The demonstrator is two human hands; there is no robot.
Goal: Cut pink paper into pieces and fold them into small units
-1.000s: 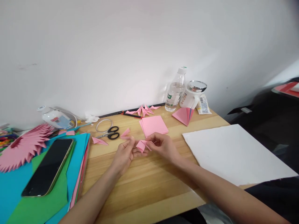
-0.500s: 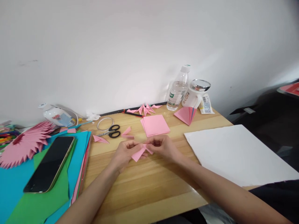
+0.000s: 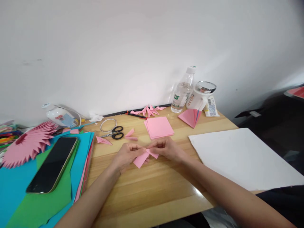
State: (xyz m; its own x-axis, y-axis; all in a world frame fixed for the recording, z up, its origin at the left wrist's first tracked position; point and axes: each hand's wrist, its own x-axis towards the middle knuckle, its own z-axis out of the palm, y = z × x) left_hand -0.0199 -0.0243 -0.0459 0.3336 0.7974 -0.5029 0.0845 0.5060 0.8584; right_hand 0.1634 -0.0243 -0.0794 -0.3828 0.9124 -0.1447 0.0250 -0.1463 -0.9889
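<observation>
Between my hands is a small piece of folded pink paper (image 3: pixel 141 159), its two arms pointing down to either side like an upside-down V. My left hand (image 3: pixel 128 155) pinches its left part, thumb on top. My right hand (image 3: pixel 166 148) grips the upper right part between thumb and fingers. Just beyond the hands lies a stack of pink paper squares (image 3: pixel 160 127). A folded pink strip (image 3: pixel 131 135) rests to the left of the stack. Farther left, scissors (image 3: pixel 116 133) with black handles lie beside another folded pink piece (image 3: pixel 104 140).
A phone (image 3: pixel 53 164) lies on green and blue paper (image 3: pixel 82 155) at left, near a pleated pink paper ring (image 3: pixel 28 144). Along the wall stand a water bottle (image 3: pixel 182 91) and a white mug (image 3: pixel 197 98). A white board (image 3: pixel 242 158) covers the right side.
The folded paper's two arms show slightly more spread out below my fingers. Both hands keep their pinch. The whole view has shifted a little.
</observation>
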